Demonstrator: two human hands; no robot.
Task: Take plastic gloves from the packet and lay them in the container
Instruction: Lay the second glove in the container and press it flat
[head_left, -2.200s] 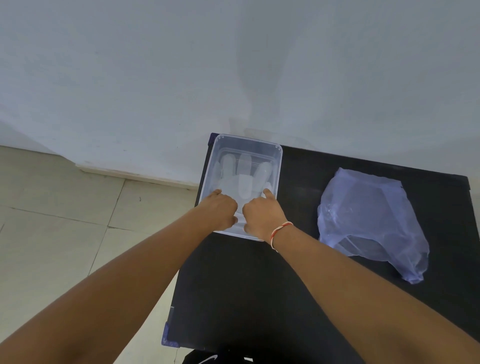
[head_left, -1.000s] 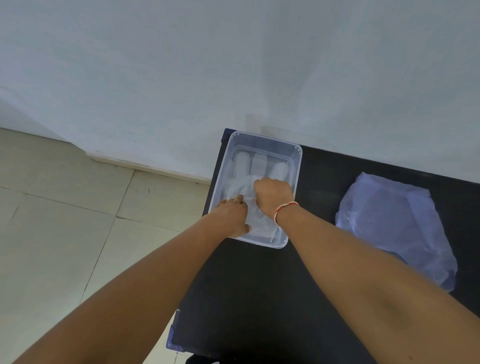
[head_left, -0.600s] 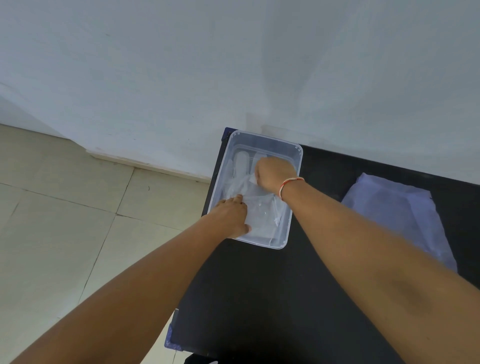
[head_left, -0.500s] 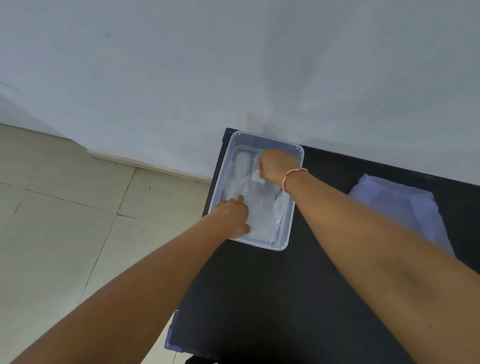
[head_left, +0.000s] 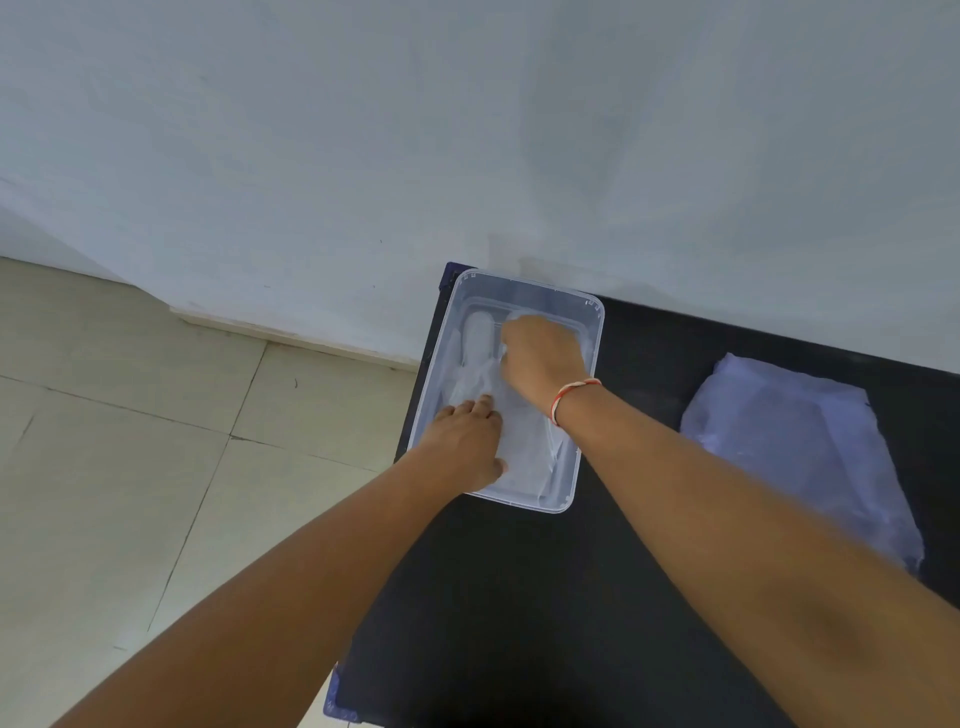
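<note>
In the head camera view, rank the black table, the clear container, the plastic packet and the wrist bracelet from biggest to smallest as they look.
1. Black table, partly cut off by the frame.
2 and 3. Clear container and plastic packet: they look close in size, so I won't rank them.
4. Wrist bracelet, by far the smallest.

Both forearms are showing bare from the near edge of the view up to the hands, with no sleeves reaching into sight. The left hand (head_left: 465, 441) is wearing nothing: no ring, watch or band is showing on it. The right hand (head_left: 543, 364) is bare too, but a thin cord bracelet (head_left: 571, 393) is circling its wrist, twisted from red and white strands. The bracelet is sitting snug just behind the hand, running slantwise across the wrist. Nails and fingertips are appearing too blurred to detail.
</note>
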